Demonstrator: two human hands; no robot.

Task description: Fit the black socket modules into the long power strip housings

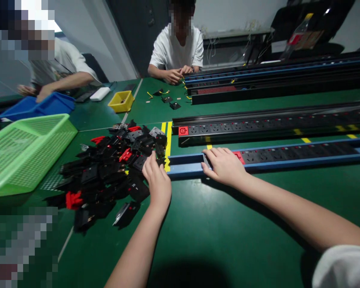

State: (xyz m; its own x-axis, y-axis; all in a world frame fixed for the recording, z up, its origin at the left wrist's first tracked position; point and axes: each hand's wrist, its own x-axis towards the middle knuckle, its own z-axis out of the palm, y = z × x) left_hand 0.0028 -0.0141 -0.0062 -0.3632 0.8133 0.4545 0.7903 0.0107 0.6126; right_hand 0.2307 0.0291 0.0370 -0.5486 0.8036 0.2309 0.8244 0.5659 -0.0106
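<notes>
My left hand (pixel 158 180) reaches to the right edge of a pile of loose socket modules (pixel 99 176), mostly black with a few red. Its fingers are apart and touch or hover over the modules; I cannot tell which. On the blue metal channel (pixel 187 170) rests my right hand (pixel 226 166), its thumb and fingers closed around a dark socket module (pixel 208 162) in the slot. A red socket (pixel 239 157) sits just right of this hand, followed by a row of black sockets (pixel 285 154). The channel's left end is bare inside.
Behind lies a black socket strip (pixel 246 128) with a red end socket (pixel 183 131). A green basket (pixel 33 156), blue bin (pixel 42 106) and yellow box (pixel 121 101) stand left. Two people work across the table, near more long strips (pixel 273 76). Yellow tape (pixel 168 140) marks the table.
</notes>
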